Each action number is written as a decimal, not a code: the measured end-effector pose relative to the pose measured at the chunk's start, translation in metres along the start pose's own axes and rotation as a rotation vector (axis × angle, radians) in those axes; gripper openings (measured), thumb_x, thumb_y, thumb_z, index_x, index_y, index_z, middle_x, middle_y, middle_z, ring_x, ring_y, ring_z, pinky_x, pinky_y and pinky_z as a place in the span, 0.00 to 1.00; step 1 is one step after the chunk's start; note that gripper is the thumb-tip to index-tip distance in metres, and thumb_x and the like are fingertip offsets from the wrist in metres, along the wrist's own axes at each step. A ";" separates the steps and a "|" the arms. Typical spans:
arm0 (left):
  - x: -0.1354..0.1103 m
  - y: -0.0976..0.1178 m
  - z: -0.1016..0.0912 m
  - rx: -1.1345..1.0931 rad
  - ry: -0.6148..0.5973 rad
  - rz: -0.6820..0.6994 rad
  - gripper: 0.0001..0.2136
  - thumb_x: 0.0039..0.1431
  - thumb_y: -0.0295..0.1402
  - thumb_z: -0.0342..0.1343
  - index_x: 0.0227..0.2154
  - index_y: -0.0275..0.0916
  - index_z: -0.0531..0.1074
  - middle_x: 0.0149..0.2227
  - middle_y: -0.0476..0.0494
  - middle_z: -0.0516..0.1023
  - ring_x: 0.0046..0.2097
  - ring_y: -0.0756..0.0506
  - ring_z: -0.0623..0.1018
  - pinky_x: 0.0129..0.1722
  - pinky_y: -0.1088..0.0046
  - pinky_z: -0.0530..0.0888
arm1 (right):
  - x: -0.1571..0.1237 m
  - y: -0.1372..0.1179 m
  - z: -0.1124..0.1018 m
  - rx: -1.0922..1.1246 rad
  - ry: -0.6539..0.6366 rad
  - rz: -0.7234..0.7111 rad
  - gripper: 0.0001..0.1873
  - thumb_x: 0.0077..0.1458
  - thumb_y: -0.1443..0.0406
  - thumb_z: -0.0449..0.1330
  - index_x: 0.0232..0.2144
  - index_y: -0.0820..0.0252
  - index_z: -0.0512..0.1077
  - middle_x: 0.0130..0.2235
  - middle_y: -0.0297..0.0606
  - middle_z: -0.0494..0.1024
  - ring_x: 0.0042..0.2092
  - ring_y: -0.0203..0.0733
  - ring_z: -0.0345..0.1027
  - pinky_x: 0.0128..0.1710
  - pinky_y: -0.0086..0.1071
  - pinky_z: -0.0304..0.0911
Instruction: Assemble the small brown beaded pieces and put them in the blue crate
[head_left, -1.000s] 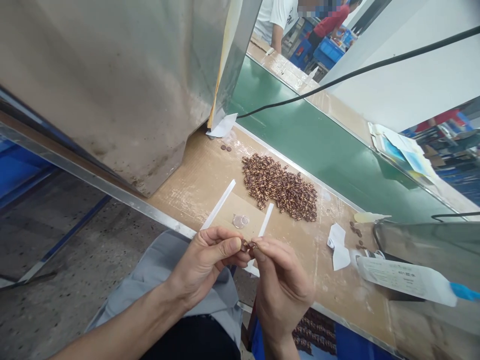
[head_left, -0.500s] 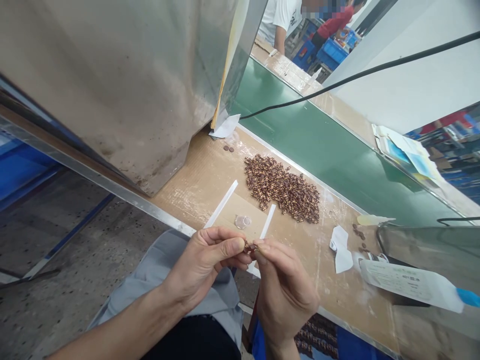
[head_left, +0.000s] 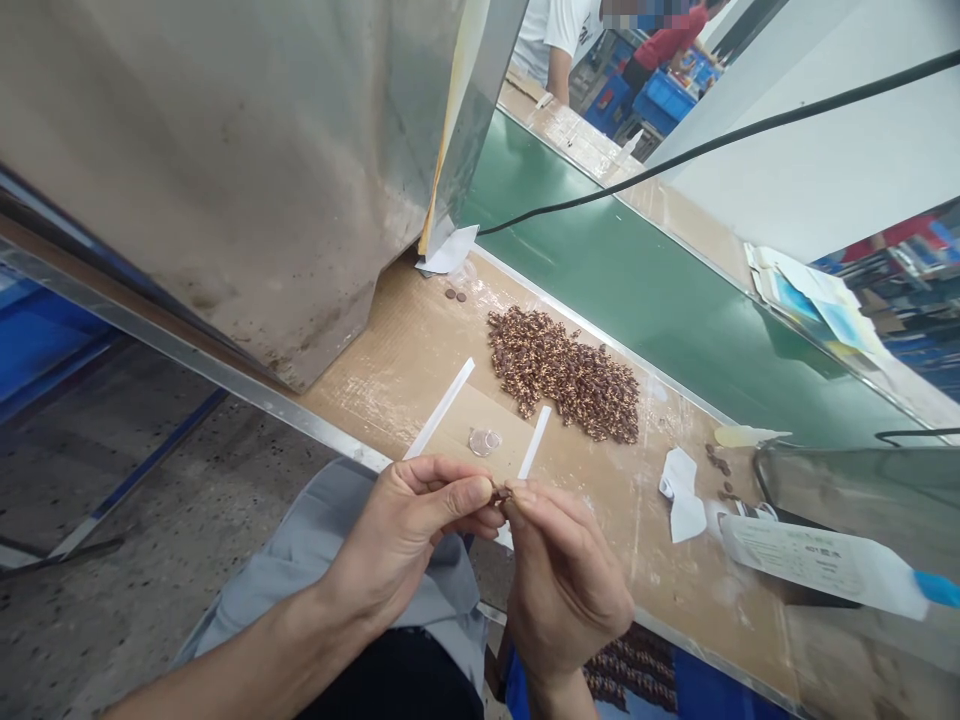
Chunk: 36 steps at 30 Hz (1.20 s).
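Observation:
My left hand (head_left: 409, 530) and my right hand (head_left: 562, 580) meet at the near edge of the bench, fingertips pinched together on a small brown part (head_left: 500, 493) held between them. Both hands are closed. Beyond them on the bench (head_left: 390, 360) lies a heap of small brown and gold parts (head_left: 566, 375). A small clear disc (head_left: 484, 441) rests between two white strips (head_left: 439, 408) just past my fingers.
A big metal housing (head_left: 225, 160) stands at the left. A green conveyor belt (head_left: 645, 290) runs behind the heap, with a black cable (head_left: 712, 145) above it. White paper scraps (head_left: 679, 490), a labelled bag (head_left: 817, 565) and other people (head_left: 555, 40) lie further off.
Almost nothing has moved. My hands have kept the same pinch on the small part, with only slight shifts of the fingers and of the view.

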<state>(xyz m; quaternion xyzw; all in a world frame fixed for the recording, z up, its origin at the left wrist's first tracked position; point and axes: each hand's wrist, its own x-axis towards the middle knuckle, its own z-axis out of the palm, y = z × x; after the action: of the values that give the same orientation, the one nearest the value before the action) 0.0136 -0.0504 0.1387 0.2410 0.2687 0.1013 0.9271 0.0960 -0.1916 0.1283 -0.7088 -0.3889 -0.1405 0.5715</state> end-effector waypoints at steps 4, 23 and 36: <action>0.002 -0.002 -0.001 0.054 0.003 0.055 0.16 0.55 0.43 0.90 0.35 0.38 0.92 0.32 0.42 0.92 0.33 0.47 0.90 0.40 0.77 0.88 | 0.001 0.002 0.001 0.046 -0.001 0.088 0.15 0.73 0.76 0.74 0.52 0.50 0.90 0.48 0.38 0.93 0.47 0.47 0.90 0.48 0.39 0.89; -0.011 0.011 -0.005 1.022 -0.330 0.686 0.13 0.87 0.28 0.53 0.40 0.42 0.74 0.35 0.53 0.77 0.36 0.51 0.77 0.38 0.75 0.73 | -0.005 0.000 -0.005 0.138 0.037 0.141 0.17 0.73 0.78 0.72 0.53 0.51 0.89 0.48 0.36 0.92 0.48 0.43 0.88 0.45 0.34 0.87; -0.007 0.015 -0.005 1.069 -0.371 0.725 0.13 0.86 0.27 0.52 0.39 0.43 0.72 0.34 0.53 0.74 0.35 0.50 0.75 0.38 0.73 0.72 | -0.007 0.002 -0.004 0.094 0.061 0.117 0.16 0.72 0.77 0.73 0.52 0.52 0.89 0.48 0.37 0.92 0.47 0.45 0.90 0.45 0.36 0.88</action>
<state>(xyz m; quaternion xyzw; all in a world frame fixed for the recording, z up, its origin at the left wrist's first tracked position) 0.0044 -0.0374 0.1455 0.7554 0.0204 0.2161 0.6182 0.0942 -0.1980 0.1236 -0.6981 -0.3355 -0.1099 0.6229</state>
